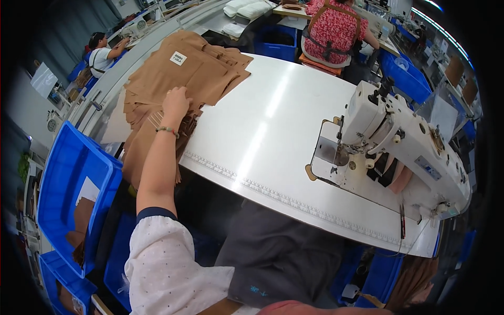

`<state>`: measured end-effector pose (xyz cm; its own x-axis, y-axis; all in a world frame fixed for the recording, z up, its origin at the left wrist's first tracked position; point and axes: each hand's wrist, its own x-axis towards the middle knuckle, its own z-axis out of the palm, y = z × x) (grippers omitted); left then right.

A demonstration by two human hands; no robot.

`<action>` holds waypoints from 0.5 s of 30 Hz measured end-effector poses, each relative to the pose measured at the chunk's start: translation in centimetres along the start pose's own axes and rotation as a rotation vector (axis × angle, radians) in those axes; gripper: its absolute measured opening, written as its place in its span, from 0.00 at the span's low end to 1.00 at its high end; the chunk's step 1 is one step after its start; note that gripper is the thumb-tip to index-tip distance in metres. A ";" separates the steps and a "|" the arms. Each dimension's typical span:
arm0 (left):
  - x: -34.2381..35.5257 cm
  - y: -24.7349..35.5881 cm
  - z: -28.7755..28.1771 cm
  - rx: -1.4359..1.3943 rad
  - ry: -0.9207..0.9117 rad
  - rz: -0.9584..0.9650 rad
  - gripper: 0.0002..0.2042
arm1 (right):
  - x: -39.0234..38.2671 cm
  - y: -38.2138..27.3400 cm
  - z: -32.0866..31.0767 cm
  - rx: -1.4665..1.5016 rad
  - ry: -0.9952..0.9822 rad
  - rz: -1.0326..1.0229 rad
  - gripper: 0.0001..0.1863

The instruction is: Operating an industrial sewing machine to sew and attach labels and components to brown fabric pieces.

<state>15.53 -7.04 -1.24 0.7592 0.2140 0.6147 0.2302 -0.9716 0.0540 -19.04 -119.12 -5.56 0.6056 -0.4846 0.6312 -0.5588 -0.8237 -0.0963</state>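
My left hand (176,102) reaches out to a pile of brown fabric pieces (202,73) at the back left of the white sewing table (265,136). Its fingers are curled closed on the brown fabric near the middle of the pile, and the fingertips are partly hidden. A small white label lies on the top piece. More brown pieces hang over the table's front edge beneath my forearm. A white sewing machine (378,126) stands on the right of the table. My right hand is not in view.
Blue bins (58,181) with fabric stand at my left; another (367,283) is below the table at lower right. Dark scissors or tweezers (402,220) lie by the machine. Two co-workers (333,34) (100,58) sit beyond, among further machines and blue bins.
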 end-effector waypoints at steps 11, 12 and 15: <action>2.6 4.0 -3.1 -0.379 -0.153 0.114 0.11 | -1.3 -26.2 -6.9 -0.020 -0.050 -0.733 0.25; 2.3 7.2 -4.4 -0.585 -0.330 0.158 0.11 | -2.6 -31.6 -8.3 0.059 0.018 -0.809 0.20; -4.1 15.9 -6.2 -0.852 -0.599 0.336 0.09 | -6.1 -42.3 -9.9 0.479 -0.131 -0.907 0.16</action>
<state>12.29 -24.00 2.03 0.9304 -0.2855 0.2297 -0.3659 -0.6908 0.6236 -4.66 -78.38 2.26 0.7594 0.3724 0.5335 0.4055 -0.9122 0.0597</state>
